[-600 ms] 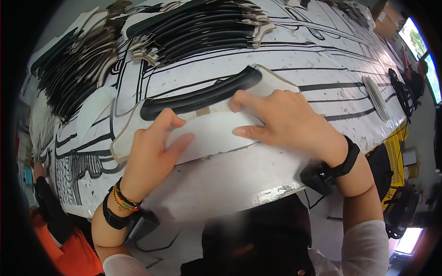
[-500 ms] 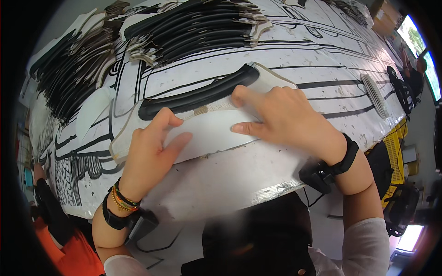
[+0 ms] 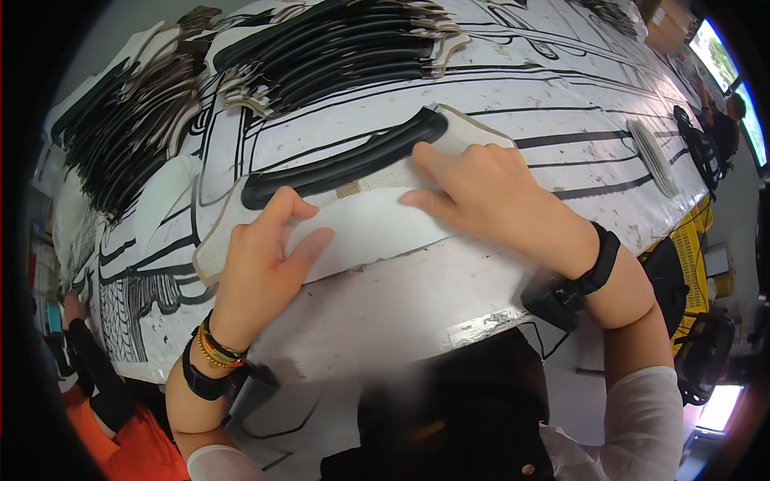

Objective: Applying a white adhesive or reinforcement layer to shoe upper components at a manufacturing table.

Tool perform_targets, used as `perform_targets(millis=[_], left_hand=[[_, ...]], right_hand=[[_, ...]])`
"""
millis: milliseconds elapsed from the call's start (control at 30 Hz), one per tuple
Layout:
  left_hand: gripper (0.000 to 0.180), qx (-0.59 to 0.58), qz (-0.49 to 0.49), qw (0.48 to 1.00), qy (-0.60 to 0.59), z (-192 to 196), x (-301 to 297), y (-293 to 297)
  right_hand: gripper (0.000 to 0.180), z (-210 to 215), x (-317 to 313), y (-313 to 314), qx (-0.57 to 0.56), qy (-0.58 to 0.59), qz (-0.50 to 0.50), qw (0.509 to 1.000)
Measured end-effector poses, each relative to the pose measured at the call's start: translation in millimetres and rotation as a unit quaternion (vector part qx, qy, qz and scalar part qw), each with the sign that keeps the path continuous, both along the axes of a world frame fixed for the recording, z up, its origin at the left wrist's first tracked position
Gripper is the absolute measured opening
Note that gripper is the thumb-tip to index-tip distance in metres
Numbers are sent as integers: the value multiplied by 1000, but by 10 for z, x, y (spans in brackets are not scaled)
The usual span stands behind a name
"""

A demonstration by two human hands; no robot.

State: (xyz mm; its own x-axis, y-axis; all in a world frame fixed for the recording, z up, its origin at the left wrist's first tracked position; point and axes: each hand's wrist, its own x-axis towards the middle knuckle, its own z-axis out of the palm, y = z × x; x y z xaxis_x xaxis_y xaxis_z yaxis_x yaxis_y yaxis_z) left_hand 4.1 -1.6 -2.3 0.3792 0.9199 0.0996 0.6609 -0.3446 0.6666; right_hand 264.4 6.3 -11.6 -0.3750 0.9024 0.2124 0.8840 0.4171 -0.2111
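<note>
At the far left we see another person's orange sleeve (image 3: 136, 437) below the edge of the work table (image 3: 385, 321), whose white top is marked with black lines. Above it, dark stacks of flat cut pieces (image 3: 120, 152) fan out along the table's left side, and a second stack of pieces (image 3: 337, 48) lies across the top middle.

Our left hand (image 3: 261, 268) rests flat on the left half of the white curved piece (image 3: 369, 228) that lies on the table just in front of us. Its fingers (image 3: 309, 244) are loosely spread and extended, pressing down on the piece rather than gripping it; the thumb reaches up toward the piece's upper edge. The wrist carries a black band and beaded bracelets (image 3: 212, 353).

Along the top of the white piece runs a long black padded strip (image 3: 345, 156), lying on a pale backing layer (image 3: 216, 244) that shows around it.

Our right hand (image 3: 489, 188) lies on the right half of the same piece. Its fingers (image 3: 429, 200) are held close together and pushed flat against the surface, fingertips pointing left, just below the black strip. It pinches nothing. A black wrist strap (image 3: 597, 260) sits on this wrist.

Farther right, a narrow ribbed pale strip (image 3: 650, 156) lies alone on the table, well apart from the hands.

We see no containers.
</note>
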Motion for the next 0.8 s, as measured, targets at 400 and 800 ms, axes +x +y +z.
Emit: perform_targets(millis=[400,800], left_hand=[[24,1,13,1000,12,2,-48,0],[21,112,-37,993,17,-95,-64,8]], right_hand=[[19,59,-181,-57,-126,252,247,927],[18,85,-348,-22,-87,44,168,981]])
